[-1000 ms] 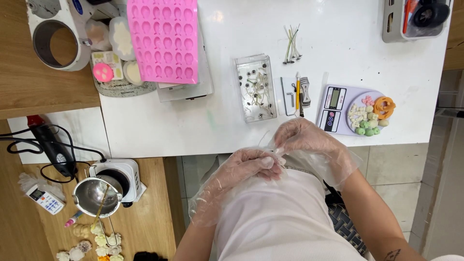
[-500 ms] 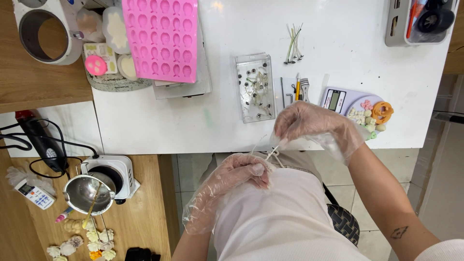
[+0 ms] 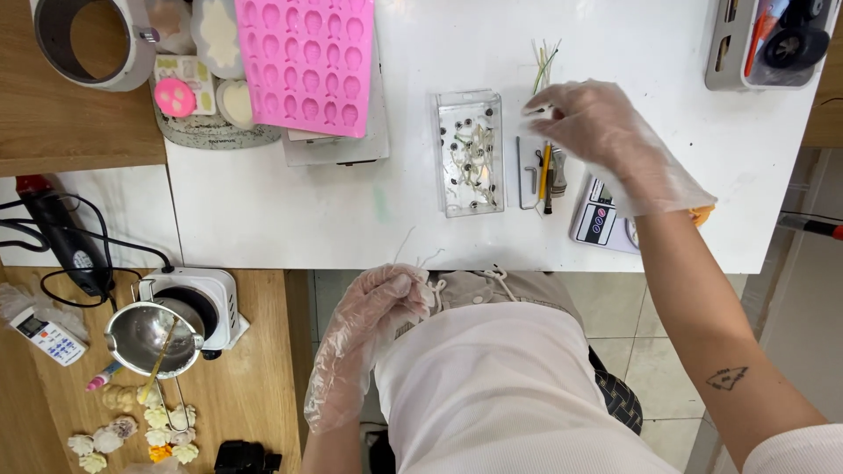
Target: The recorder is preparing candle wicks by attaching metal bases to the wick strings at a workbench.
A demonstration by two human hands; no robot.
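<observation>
Head view showed the right hand [image 3: 606, 132] in a thin plastic glove, fingers loosely spread over the wicks [image 3: 543, 61], just right of the clear mould tray [image 3: 470, 151]; whether it gripped one, I cannot tell. Below the tray, past the table [image 3: 290, 211] edge, the left hand [image 3: 386, 303] pinched thin white threads [image 3: 421, 260].

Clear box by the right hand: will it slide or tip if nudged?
The clear box lies flat and low on the smooth white table, so it would probably slide, not tip. It looks like thin plastic holding only small bits, so likely light. The right hand hovers beside it.
</observation>
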